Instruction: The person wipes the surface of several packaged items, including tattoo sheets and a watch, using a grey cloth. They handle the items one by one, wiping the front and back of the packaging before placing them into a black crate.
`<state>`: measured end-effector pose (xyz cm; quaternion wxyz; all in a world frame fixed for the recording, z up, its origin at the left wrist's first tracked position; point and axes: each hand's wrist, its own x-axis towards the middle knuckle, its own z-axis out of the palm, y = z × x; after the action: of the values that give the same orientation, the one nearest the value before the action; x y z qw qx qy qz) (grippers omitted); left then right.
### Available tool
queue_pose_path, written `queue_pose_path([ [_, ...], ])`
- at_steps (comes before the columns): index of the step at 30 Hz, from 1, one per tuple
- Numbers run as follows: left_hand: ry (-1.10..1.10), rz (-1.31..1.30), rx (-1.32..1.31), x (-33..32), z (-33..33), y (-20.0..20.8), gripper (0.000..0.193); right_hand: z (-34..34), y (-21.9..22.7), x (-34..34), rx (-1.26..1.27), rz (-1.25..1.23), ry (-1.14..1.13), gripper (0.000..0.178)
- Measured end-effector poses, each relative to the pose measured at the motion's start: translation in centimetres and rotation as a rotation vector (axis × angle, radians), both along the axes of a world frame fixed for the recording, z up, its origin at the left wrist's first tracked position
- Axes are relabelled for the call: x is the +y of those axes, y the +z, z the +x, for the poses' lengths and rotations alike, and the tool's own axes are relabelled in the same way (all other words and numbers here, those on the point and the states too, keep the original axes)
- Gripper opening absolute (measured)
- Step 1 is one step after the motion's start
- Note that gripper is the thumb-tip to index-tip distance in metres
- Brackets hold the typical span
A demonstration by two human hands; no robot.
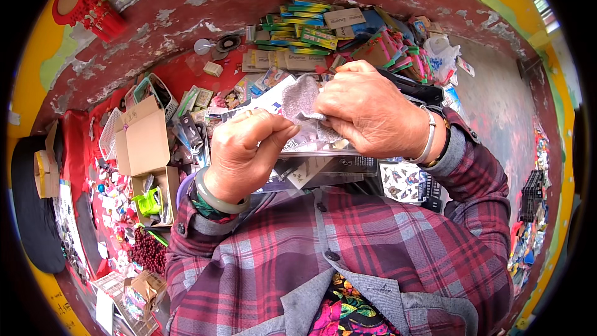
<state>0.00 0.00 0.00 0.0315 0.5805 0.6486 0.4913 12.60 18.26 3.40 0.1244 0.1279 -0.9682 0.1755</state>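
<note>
Dark lettering runs across the tan cartons (345, 18) at the far side, and I see coloured print on the green-and-yellow packs (305, 22) stacked beside them. Near the middle of my view, the person's right hand (376, 109) pinches a soft, fuzzy grey cloth (300, 94) between thumb and fingers, its folded shape raised above a clear plastic container (305, 153). The left hand (249, 143) has thumb and forefinger pressed together just beside the cloth's lower edge; I cannot tell whether it grips anything. I make out a smooth pale bangle (219, 198) on that wrist. Off to the left, I have an open cardboard box (143, 139) with a bright green item (148, 202) inside, a white perforated basket (111, 135), and small dark red beads (148, 252) heaped together
</note>
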Motion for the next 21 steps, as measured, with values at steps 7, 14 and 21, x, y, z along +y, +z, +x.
queue_pose_path([
  [7,0.026,-0.015,-0.023,0.1,-0.2,-0.2,0.008,0.5,-0.5,1.3,0.038,-0.012,-0.044,0.004],
  [14,0.054,-0.025,-0.077,0.1,-0.4,-0.2,0.006,1.2,-0.8,2.2,-0.018,-0.012,-0.068,0.015],
  [21,0.063,-0.048,-0.094,0.4,-0.4,-0.1,0.005,2.1,-1.6,2.8,0.016,-0.031,-0.094,0.017],
])
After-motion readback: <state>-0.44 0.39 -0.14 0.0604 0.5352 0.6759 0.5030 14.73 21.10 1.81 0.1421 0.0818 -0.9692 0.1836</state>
